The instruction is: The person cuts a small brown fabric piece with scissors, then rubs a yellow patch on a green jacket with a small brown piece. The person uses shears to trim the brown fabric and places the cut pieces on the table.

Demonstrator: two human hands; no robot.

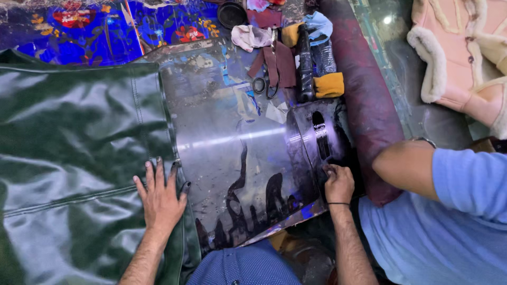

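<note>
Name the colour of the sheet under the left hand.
Dark glossy green leather sheet, under the left hand; head view.

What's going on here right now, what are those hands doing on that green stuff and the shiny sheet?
A person presses the left hand flat on the edge of a glossy dark green leather piece, spread over a shiny metal sheet. The right hand is closed at the sheet's right side, by a dark slot; what it grips is unclear. Scissors, cloth scraps and a dark bottle lie beyond. Another person in a blue shirt sits alongside.
</note>
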